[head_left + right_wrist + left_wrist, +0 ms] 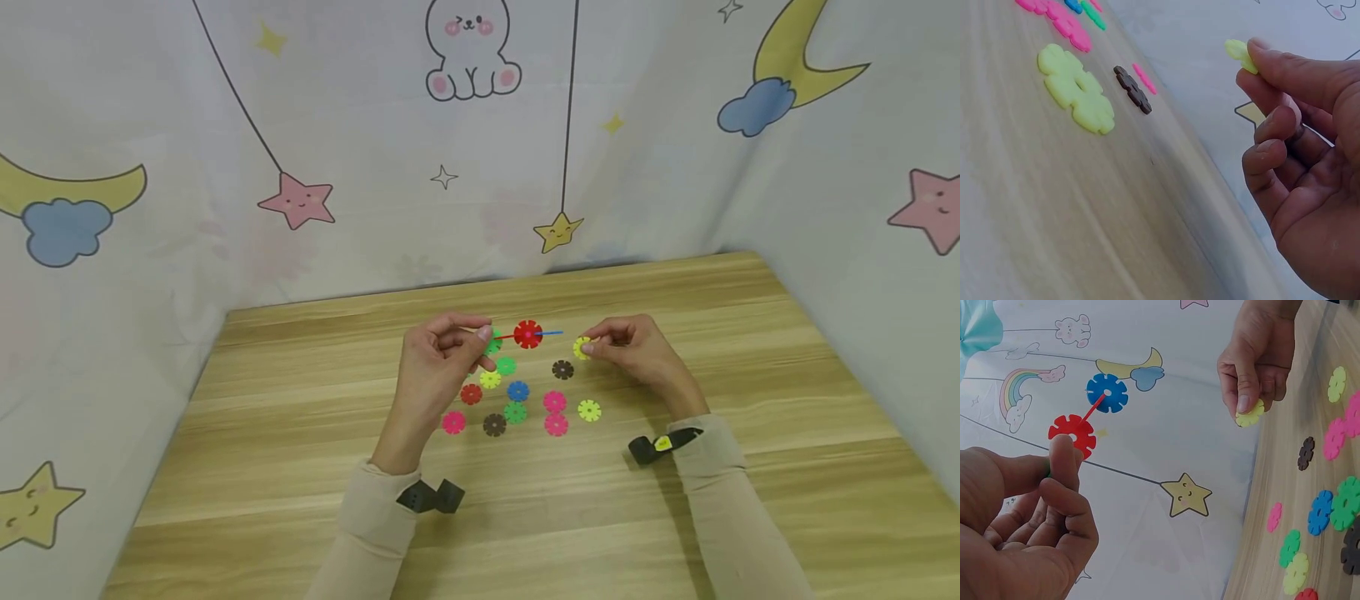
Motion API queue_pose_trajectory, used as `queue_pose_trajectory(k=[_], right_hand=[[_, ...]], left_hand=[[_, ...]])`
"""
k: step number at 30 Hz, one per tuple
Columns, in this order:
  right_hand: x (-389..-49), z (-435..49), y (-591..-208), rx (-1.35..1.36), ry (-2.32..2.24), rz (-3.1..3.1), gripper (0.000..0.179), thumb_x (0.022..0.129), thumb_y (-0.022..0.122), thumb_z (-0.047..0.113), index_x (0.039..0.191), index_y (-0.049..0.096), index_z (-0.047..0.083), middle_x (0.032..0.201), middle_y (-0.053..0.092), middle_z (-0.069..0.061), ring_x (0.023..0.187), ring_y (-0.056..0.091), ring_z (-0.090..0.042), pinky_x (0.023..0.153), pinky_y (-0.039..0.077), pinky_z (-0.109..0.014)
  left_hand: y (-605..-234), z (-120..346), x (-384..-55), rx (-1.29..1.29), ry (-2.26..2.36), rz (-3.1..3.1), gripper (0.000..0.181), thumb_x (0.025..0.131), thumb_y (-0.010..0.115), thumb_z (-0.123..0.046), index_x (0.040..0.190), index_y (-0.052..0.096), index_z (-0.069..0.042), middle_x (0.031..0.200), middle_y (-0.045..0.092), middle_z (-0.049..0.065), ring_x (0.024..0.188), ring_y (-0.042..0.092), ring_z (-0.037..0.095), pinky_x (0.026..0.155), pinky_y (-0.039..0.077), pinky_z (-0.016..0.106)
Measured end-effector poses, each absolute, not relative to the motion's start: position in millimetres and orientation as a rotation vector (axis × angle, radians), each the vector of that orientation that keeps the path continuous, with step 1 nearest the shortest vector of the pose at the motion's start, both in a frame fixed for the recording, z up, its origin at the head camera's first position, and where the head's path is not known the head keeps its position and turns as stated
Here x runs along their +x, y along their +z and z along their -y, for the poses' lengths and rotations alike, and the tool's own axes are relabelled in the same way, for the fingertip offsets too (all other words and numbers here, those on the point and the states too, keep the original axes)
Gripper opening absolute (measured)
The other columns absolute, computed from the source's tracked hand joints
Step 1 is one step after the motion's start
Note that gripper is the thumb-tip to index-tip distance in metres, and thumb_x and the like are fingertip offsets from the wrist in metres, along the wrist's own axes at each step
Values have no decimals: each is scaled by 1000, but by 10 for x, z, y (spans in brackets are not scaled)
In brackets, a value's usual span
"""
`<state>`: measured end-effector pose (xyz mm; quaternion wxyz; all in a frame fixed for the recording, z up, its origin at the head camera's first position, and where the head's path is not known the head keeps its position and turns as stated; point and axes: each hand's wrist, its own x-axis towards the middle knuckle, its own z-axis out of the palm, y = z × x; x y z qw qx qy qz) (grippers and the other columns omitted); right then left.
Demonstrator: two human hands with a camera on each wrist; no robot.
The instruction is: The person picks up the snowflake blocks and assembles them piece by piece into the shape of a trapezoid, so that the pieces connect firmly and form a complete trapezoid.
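Looks like a joining step, mid-build, to me. White cartoon-print cloth surrounds a wood-grain table with loose discs scattered on it. Above it, the left hand pinches the green end of some linked discs; the right hand pinches a yellow disc, well apart. Next move probably calls for lining both up notch to notch.

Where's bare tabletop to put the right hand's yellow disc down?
The wooden table is bare left of the left sleeve, right of the right sleeve, and between both sleeves. Loose discs crowd the middle, between left hand and right hand.
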<state>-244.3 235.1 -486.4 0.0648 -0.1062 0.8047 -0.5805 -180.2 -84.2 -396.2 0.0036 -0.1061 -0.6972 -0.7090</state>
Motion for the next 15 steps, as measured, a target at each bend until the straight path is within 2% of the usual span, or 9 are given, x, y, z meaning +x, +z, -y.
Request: queue_pose_trajectory(k=[2, 7, 12, 15], right_hand=[[-2443, -2348, -4856, -322, -1764, -2424, 22, 96, 81, 10, 111, 78, -5, 76, 65, 13, 71, 54, -2, 61, 47, -17], [-2434, -2346, -4831, -315, -1768, -2437, 23, 97, 81, 14, 113, 79, -2, 76, 63, 12, 68, 50, -3, 56, 42, -18], [-2416, -2358, -4804, -313, -1753, -2463, 26, 100, 79, 21, 117, 80, 2, 85, 73, 14, 71, 52, -6, 57, 45, -21], [-2403, -2364, -4790, -334, -1769, -2452, 27, 101, 78, 24, 119, 80, 4, 86, 73, 13, 70, 52, -8, 57, 46, -23]], left_hand=[[-3961, 841, -1802, -332, -2221, 2186, 18, 103, 71, -6, 118, 74, 4, 76, 75, 4, 60, 73, 8, 60, 53, 18], [-3959, 839, -1803, -339, -2213, 2194, 19, 104, 71, -6, 119, 74, 4, 73, 74, -8, 60, 72, 6, 60, 53, 17], [-3959, 839, -1805, -341, -2215, 2195, 19, 104, 70, -7, 119, 73, 5, 73, 74, -9, 61, 72, 6, 60, 53, 17], [-3960, 839, -1804, -339, -2217, 2197, 19, 104, 70, -7, 119, 73, 5, 73, 74, -10, 61, 72, 6, 60, 53, 17]])
